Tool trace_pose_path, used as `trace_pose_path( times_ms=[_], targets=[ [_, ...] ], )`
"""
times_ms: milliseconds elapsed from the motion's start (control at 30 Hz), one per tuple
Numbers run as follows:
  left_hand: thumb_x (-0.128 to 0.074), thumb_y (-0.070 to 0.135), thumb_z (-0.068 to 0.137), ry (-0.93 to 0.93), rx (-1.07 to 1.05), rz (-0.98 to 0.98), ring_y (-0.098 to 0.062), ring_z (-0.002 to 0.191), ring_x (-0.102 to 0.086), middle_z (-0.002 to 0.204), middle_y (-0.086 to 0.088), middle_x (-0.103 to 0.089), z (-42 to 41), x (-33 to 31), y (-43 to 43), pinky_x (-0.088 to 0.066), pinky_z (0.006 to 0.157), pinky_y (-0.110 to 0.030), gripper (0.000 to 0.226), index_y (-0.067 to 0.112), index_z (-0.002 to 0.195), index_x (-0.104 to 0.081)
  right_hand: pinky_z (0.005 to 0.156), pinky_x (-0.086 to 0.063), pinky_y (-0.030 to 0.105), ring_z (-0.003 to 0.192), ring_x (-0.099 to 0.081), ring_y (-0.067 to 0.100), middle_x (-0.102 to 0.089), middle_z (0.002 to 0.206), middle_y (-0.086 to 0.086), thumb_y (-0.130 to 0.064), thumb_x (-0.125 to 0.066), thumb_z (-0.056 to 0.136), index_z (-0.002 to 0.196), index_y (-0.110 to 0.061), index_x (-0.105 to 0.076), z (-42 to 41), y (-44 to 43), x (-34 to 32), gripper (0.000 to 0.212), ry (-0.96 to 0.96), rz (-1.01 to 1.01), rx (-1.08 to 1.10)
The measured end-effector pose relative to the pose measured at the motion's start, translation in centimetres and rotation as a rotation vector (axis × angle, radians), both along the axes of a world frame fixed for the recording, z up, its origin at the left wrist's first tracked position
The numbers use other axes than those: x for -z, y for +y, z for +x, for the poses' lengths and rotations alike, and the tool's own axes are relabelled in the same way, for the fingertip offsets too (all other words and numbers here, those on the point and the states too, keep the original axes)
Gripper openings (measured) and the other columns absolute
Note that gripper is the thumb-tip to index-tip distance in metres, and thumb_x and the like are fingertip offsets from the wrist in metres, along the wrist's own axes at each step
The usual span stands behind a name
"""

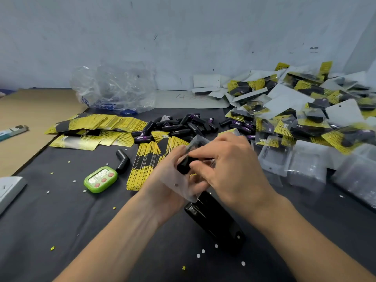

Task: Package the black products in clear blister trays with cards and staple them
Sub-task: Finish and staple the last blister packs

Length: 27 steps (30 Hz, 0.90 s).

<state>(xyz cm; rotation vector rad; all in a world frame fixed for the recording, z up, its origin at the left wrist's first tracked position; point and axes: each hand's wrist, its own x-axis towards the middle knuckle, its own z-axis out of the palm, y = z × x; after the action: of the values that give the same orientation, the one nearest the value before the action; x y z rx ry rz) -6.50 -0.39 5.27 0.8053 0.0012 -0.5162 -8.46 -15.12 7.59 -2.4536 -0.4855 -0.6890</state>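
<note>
The black product [184, 166] is a short, glossy, elbow-shaped piece. It sits in the middle of the scene, partly inside a clear blister tray [179, 185], a thin see-through shell with a small hang hole near its near edge.

The left hand [168, 188] holds the tray from beneath, fingers curled up round its left side. The right hand [230, 169] comes over from the right, its thumb and fingertips closed on the black product at the tray's pocket. Both hands are raised above the dark table cover [61, 210].

Just beneath the hands, on the near side, lies a black stapler [215, 218], angled near-right. Touching the left hand's far-left side is a stack of yellow-and-black cards [142, 167], with a green timer [101, 179] and a lone black piece [123, 160] further left. A heap of loose black products [183, 127] lies just beyond the hands. Empty trays [305, 161] crowd close on the right, below a tall pile of finished packs [305, 102]. The near-left stretch of cloth holds only small paper dots, and the table's near edge is out of view.
</note>
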Motion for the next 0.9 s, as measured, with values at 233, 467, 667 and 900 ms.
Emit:
trace_pose_path(
  times_ms=[233, 467, 667, 900],
  targets=[
    [-0.061, 0.013, 0.083, 0.027, 0.013, -0.170, -0.031, 0.079, -0.075, 0.092, -0.020, -0.072, 0.4, -0.1, 1.6, -0.062, 0.070, -0.039, 0.027, -0.006, 0.095, -0.075, 0.113, -0.031, 0.028, 0.132, -0.039, 0.005, -0.058, 0.132, -0.013, -0.029, -0.055, 0.104, 0.127, -0.030, -0.073, 0.5, 1.0, -0.1, 0.030, 0.201, 0.035, -0.105],
    [-0.036, -0.009, 0.066, -0.071, 0.016, 0.040, -0.030, 0.090, -0.074, 0.103, -0.020, -0.073, 1.3, -0.9, 3.4, -0.063, 0.083, -0.045, 0.057, 0.002, 0.108, -0.073, 0.098, -0.041, 0.008, 0.118, -0.057, -0.008, -0.067, 0.123, -0.027, -0.021, -0.049, 0.096, 0.121, -0.043, -0.072, 1.4, 0.2, -0.4, 0.041, 0.300, 0.358, -0.316],
    [-0.033, -0.015, 0.064, 0.007, -0.267, 0.144, -0.041, 0.112, -0.071, 0.121, -0.026, -0.071, 3.0, -2.0, 6.4, -0.064, 0.072, -0.053, 0.071, 0.001, 0.128, -0.059, 0.093, -0.049, 0.014, 0.100, -0.064, -0.012, -0.074, 0.107, -0.025, -0.014, -0.064, 0.093, 0.114, -0.034, -0.076, 4.3, -1.1, 3.3, 0.031, 0.419, 0.265, -0.040],
    [-0.033, -0.015, 0.064, 0.066, -0.303, 0.151, -0.032, 0.100, -0.075, 0.102, -0.019, -0.075, 3.2, -2.0, 7.5, -0.064, 0.065, -0.054, 0.067, 0.000, 0.125, -0.058, 0.093, -0.046, 0.024, 0.111, -0.063, 0.012, -0.068, 0.131, -0.006, -0.025, -0.080, 0.081, 0.143, -0.038, -0.056, 7.7, 1.5, 5.7, 0.068, 0.613, -0.144, -0.070]
  ],
)
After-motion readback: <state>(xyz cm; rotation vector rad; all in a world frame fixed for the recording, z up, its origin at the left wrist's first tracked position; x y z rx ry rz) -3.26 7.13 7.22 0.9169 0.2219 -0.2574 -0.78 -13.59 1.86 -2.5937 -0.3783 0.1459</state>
